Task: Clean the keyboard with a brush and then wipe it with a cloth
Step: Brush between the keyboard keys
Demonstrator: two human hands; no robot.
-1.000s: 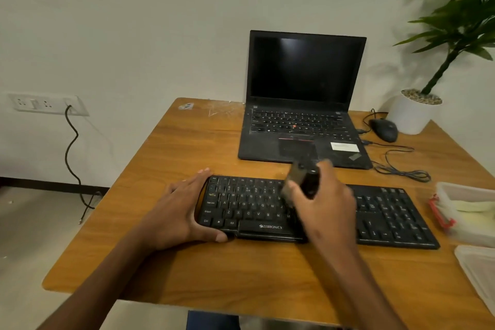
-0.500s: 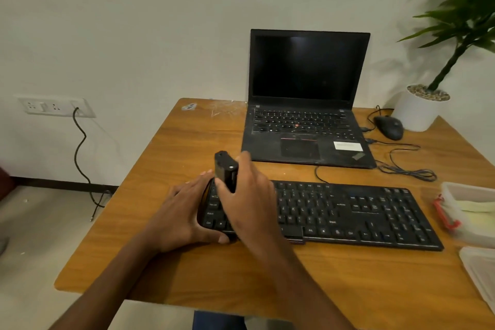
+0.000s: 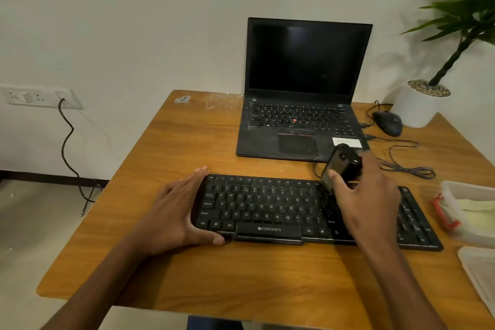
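Observation:
A black Zebronics keyboard [image 3: 267,206] lies across the wooden table in front of me. My left hand [image 3: 174,211] holds its left end, with straight fingers along the side edge and the thumb at the front edge. My right hand [image 3: 367,201] grips a black brush [image 3: 342,163] over the keyboard's right half, near the top row. The bristles are hidden under my hand. A pale yellow cloth [image 3: 479,207] lies in a clear plastic container [image 3: 471,233] at the right edge.
An open black laptop [image 3: 302,104] stands behind the keyboard. A black mouse [image 3: 388,123] and its looped cable [image 3: 409,166] lie at the back right beside a white plant pot [image 3: 420,107]. A container lid [image 3: 482,273] lies at the front right of the wooden table [image 3: 241,276].
My right hand swept the brush from the keyboard's middle to its left end, then across to the right half. My left hand has stayed on the left end.

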